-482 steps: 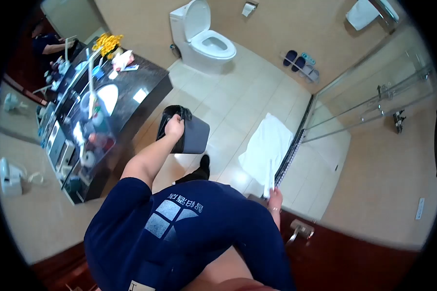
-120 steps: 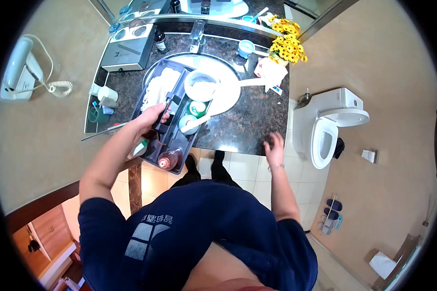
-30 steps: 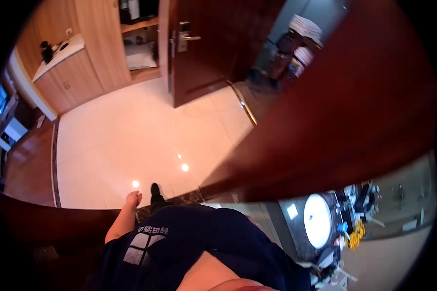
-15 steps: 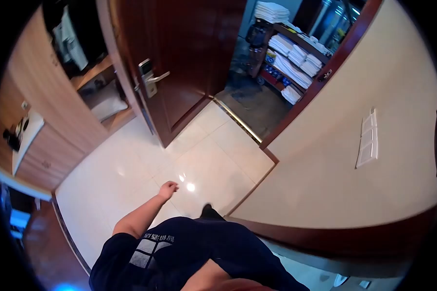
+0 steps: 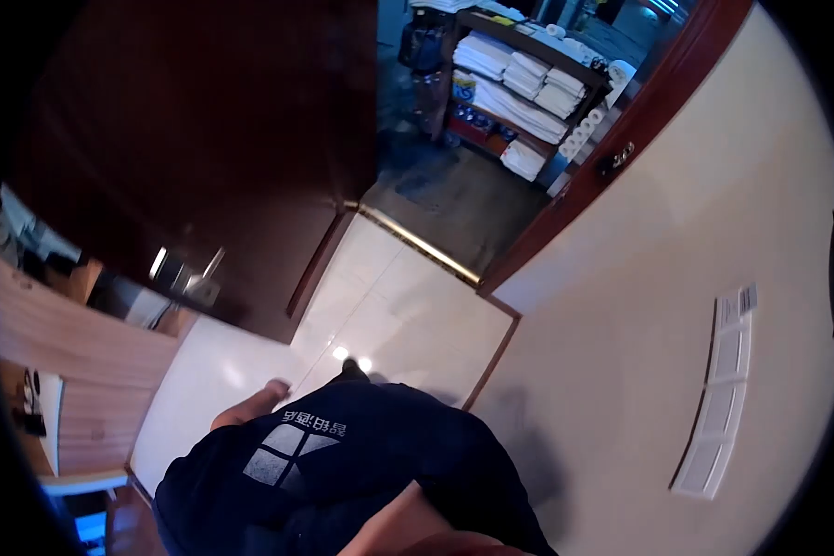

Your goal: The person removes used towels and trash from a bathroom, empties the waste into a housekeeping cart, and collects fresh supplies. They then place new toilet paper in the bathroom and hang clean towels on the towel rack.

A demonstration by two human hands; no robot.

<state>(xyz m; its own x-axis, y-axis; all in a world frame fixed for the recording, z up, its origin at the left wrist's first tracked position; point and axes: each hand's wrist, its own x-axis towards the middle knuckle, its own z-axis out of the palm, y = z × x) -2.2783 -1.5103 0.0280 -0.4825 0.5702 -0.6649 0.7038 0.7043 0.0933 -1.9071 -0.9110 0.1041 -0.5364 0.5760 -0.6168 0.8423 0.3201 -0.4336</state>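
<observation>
My left hand [image 5: 276, 390] hangs low beside my body, above the pale tiled floor [image 5: 380, 296]. Its fingers look small and a little blurred, loosely bent with nothing seen in them. Nearest to it is the dark red-brown door [image 5: 250, 176], which stands ajar into the room with a silver lever handle [image 5: 211, 263] near its lower left edge. My right hand is out of view. My dark T-shirt [image 5: 380, 454] with white lettering fills the bottom, and one dark shoe [image 5: 353, 370] pokes out ahead.
Past the brass threshold strip [image 5: 422, 244] stands a housekeeping cart [image 5: 519, 88] stacked with folded white towels [image 5: 528, 74] and paper rolls [image 5: 581, 134]. A beige wall with a switch panel [image 5: 718, 398] runs along the right. Wooden cabinets [image 5: 93, 347] line the left.
I have come nearer to the doorway. The door now looks larger and covers more of the left side. My left hand has drawn back toward my body. More of the cart shows.
</observation>
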